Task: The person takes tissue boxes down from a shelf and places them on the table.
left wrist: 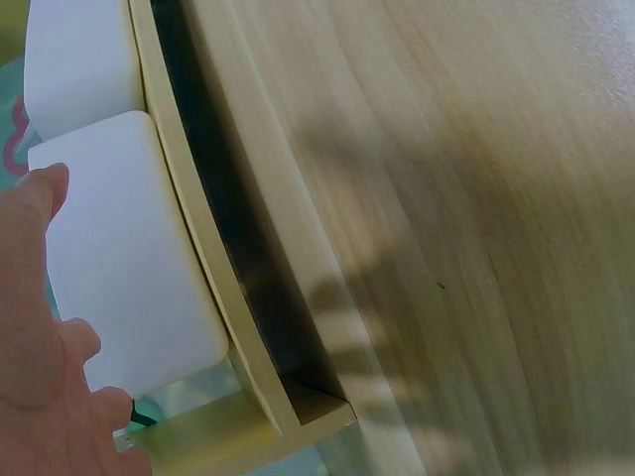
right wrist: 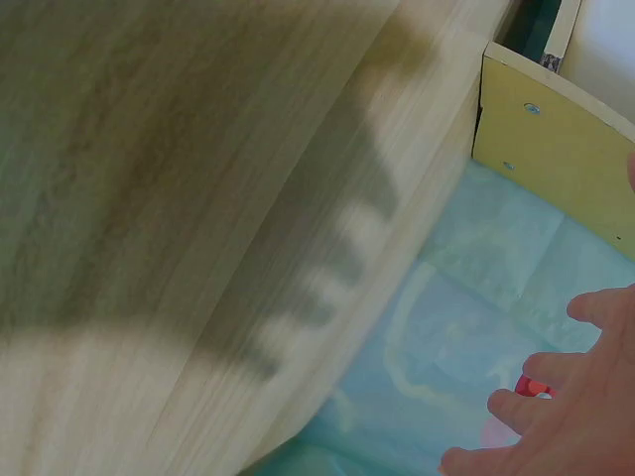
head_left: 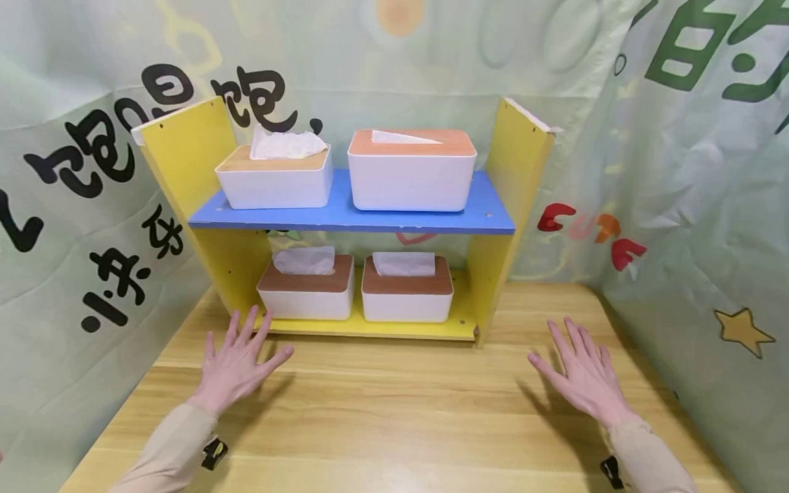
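Note:
My left hand [head_left: 233, 366] is held above the table in front of the shelf's left end, fingers spread and holding nothing. On the far right my right hand [head_left: 584, 373] also hovers with spread fingers, apart from the shelf. The shelf has yellow sides and a blue board [head_left: 345, 218]. On that board stand a tissue box [head_left: 277, 188] with a light wooden lid and a taller tissue box [head_left: 411, 181] with an orange-brown lid. Below are two brown-lidded tissue boxes, a left one [head_left: 308, 305] and a right one [head_left: 407, 308]. White tissue shows at the top of each.
The wooden table [head_left: 394, 411] carries the shelf near its back edge. A printed cloth [head_left: 690, 205] with dark lettering hangs behind and along both sides. The shelf's right yellow side panel [head_left: 514, 164] stands between the boxes and my right hand.

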Available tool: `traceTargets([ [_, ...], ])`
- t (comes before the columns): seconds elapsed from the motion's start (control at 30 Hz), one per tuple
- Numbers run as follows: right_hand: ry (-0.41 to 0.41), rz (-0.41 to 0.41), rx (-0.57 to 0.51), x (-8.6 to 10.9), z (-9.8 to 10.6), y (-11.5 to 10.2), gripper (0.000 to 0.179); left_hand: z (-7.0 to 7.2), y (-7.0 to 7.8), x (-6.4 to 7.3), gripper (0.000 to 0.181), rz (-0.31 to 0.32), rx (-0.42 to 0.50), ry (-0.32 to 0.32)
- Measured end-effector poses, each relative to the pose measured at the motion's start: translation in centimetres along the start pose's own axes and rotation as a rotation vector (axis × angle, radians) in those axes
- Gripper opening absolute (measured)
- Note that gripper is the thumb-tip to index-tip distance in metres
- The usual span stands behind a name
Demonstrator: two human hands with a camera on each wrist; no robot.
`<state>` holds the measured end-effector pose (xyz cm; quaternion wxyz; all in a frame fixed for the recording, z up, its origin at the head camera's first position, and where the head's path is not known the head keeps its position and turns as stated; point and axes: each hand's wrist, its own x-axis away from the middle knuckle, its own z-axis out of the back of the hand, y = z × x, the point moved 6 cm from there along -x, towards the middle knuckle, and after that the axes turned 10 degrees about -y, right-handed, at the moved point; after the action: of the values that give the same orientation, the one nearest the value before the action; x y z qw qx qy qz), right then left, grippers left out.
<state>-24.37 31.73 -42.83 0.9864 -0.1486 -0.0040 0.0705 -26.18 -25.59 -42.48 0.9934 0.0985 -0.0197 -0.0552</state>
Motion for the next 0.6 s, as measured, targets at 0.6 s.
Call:
traceTargets([
  [0.6,-0.021,-0.004,-0.028,0.01,0.13,-0.18,0.088,0.27,-0.08,-0.11,0.094,0.013,0.009,0.004],
])
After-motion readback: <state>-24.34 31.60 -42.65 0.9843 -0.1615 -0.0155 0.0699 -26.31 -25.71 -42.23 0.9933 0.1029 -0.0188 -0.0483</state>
